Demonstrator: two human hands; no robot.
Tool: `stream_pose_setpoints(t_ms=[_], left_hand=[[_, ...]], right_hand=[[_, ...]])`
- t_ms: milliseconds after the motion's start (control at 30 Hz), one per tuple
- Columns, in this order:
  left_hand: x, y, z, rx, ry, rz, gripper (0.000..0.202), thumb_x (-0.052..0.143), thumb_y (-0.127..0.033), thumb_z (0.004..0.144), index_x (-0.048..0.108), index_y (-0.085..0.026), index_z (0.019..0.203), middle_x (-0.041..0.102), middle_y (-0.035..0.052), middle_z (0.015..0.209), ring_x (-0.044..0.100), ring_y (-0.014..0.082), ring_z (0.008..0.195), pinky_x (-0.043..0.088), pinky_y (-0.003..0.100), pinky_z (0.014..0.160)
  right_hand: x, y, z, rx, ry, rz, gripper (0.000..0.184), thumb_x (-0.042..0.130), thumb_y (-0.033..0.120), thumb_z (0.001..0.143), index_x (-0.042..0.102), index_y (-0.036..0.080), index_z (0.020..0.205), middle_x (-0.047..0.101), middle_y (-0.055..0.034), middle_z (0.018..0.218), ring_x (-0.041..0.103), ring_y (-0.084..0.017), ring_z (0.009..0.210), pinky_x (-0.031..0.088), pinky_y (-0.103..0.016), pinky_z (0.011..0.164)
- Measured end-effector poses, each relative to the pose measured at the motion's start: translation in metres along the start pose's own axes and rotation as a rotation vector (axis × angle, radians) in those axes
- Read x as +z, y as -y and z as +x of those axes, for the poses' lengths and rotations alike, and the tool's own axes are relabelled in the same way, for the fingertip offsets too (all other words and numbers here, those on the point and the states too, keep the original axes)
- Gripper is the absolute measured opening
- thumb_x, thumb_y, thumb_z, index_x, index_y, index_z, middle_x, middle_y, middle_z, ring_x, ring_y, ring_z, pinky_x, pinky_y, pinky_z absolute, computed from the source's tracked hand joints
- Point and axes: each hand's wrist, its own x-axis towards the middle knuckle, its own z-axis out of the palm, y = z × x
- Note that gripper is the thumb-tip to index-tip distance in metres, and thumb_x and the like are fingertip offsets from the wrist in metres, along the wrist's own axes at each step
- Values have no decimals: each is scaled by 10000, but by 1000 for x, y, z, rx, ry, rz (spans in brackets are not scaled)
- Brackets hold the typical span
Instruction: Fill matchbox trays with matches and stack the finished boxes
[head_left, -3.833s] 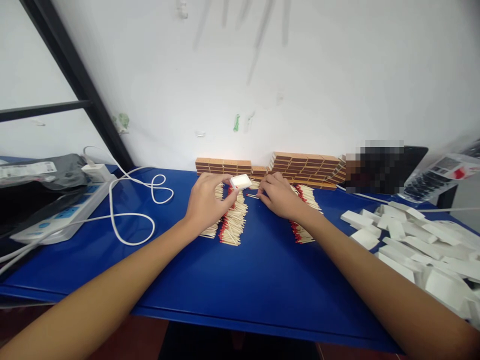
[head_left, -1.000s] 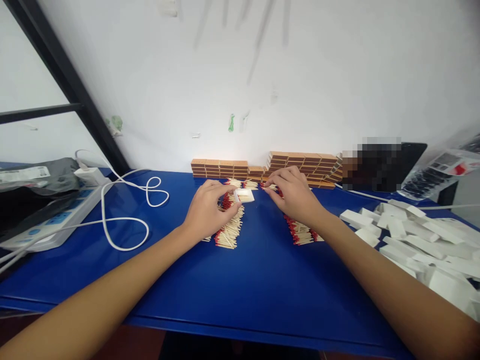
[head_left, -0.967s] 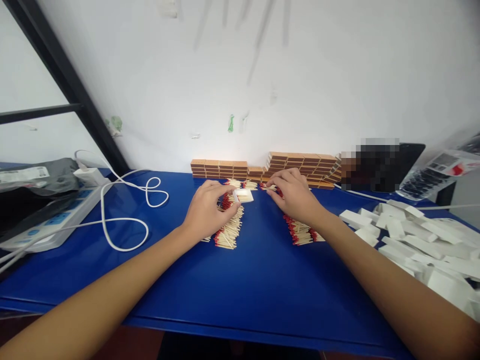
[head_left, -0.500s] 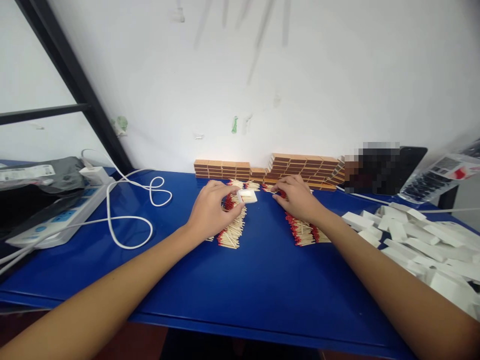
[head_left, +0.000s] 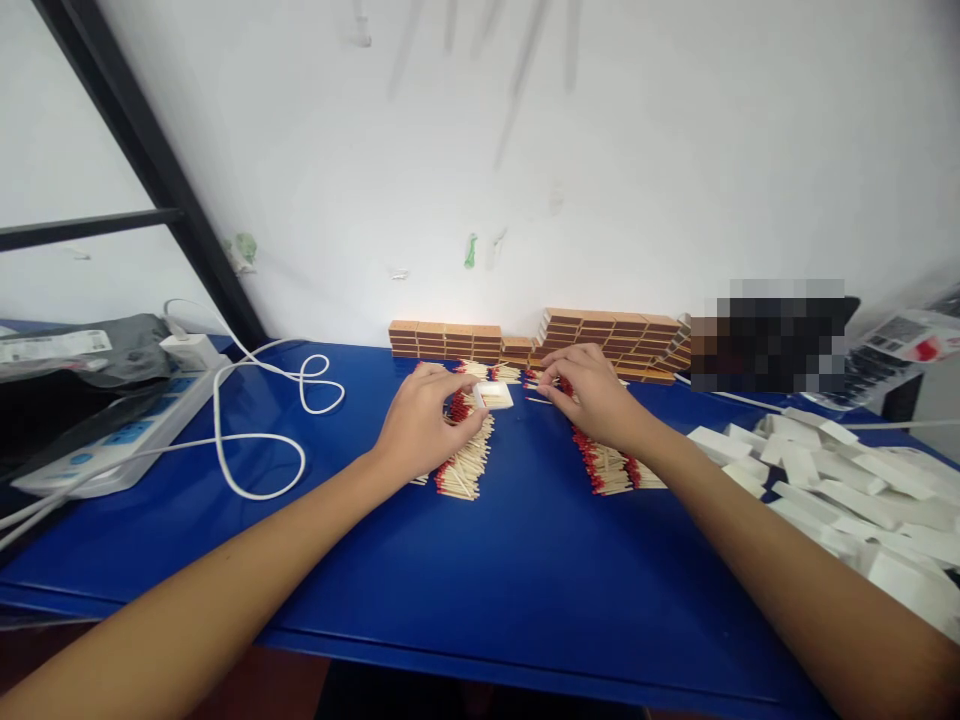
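Observation:
My left hand [head_left: 426, 420] pinches a small white matchbox tray [head_left: 495, 393] between thumb and fingers; some pale matchsticks show inside it. Under and beside that hand lies a pile of red-tipped matches [head_left: 469, 460]. My right hand [head_left: 581, 390] is closed in a pinch, and a single match [head_left: 538, 401] sticks out from its fingertips, pointing left towards the tray. Another heap of matches [head_left: 604, 465] lies beneath my right wrist. More matches [head_left: 480, 371] lie behind the tray, partly hidden by my hands.
Brown matchboxes [head_left: 600, 335] are stacked along the wall. Loose white trays [head_left: 862, 480] are heaped at the right, near a phone-like dark object [head_left: 772, 340]. A power strip [head_left: 135, 430] and white cable [head_left: 217, 420] occupy the left of the blue table [head_left: 480, 580].
My right hand has shifted slightly left and up, and a match now shows at its fingertips. The left hand keeps the tray in nearly the same spot.

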Motion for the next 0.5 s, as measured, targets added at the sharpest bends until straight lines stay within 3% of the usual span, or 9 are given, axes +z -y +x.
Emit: stream_pose_setpoints(t_ms=[267, 500], left_hand=[[0, -4, -1, 70, 17, -58, 304, 838, -261, 904, 791, -228, 1202, 800, 64, 1038, 710, 266, 1039, 604, 458, 941], [2, -5, -2, 126, 22, -122, 288, 846, -244, 902, 789, -215, 1183, 801, 56, 1002, 723, 251, 991, 605, 452, 934]], right_hand=[[-10, 61, -2, -139, -93, 102, 103, 598, 283, 1054, 684, 274, 998, 723, -113, 1269, 557, -328, 1290, 471, -557, 1102], [-9, 65, -3, -160, -94, 81, 162, 580, 264, 1059, 721, 266, 981, 740, -126, 1249, 578, -338, 1260, 484, -567, 1086]])
